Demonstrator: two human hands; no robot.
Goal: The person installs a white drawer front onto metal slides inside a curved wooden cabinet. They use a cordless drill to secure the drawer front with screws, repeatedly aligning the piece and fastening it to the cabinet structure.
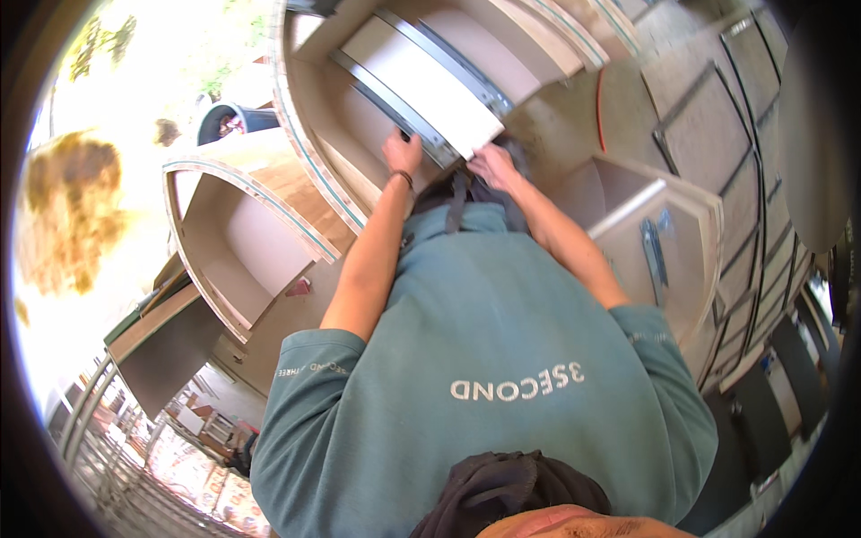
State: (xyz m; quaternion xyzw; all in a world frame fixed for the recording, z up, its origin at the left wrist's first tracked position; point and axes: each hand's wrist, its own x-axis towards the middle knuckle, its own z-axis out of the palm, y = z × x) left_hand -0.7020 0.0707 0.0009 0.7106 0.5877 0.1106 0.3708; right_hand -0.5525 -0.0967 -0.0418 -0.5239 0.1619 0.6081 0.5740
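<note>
White drawer panel (421, 85) with grey metal slide rail (395, 103) along edge, tilted inside open plywood cabinet (314, 99)

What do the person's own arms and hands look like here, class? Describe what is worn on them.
Both forearms are bare below short teal sleeves, each with small pale lettering near the hem. The left hand has a thin dark band around its wrist. The right hand wears nothing visible: no glove, no ring that can be made out.

The plywood cabinet box (323, 117) under my fingers (404, 148) carries the white drawer panel (421, 81) with its metal slides (395, 112).
</note>
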